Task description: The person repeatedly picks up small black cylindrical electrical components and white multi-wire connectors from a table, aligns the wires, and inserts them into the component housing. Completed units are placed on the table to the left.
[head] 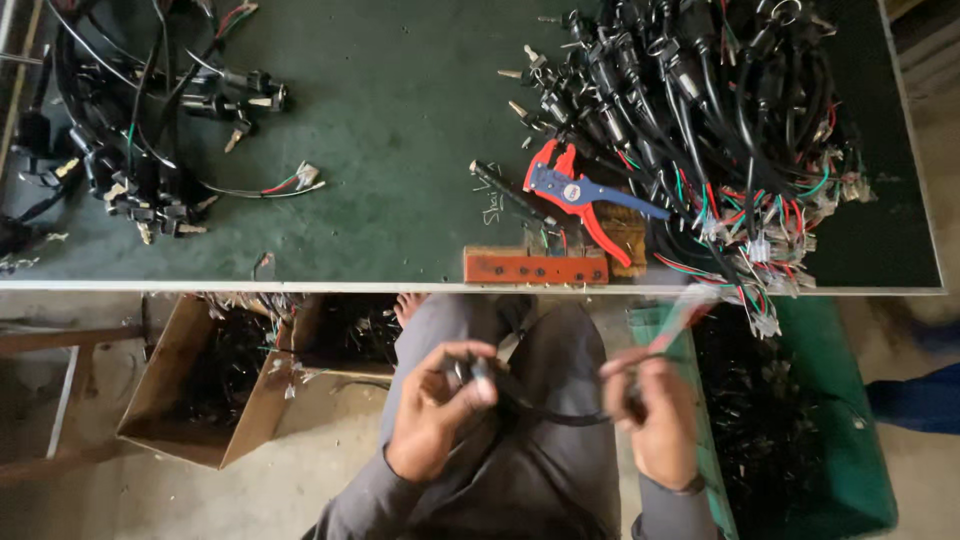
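Over my lap, my left hand (435, 405) grips the black switch end of a wire harness (560, 415). My right hand (655, 415) holds the same harness further along, where its coloured wires and white connector (690, 305) blur upward toward the table edge. The black cable sags between the two hands. A red-and-blue wire stripper (580, 195) lies on the dark green table (400, 110), above an orange-red block (535, 266) with holes at the table's near edge.
A big heap of black harnesses (720, 110) covers the table's right part; a smaller bunch (130, 120) lies at the left. A cardboard box (200, 385) of scraps stands under the table on my left, a green bin (800, 420) on my right. Someone's blue sleeve (920, 395) shows at far right.
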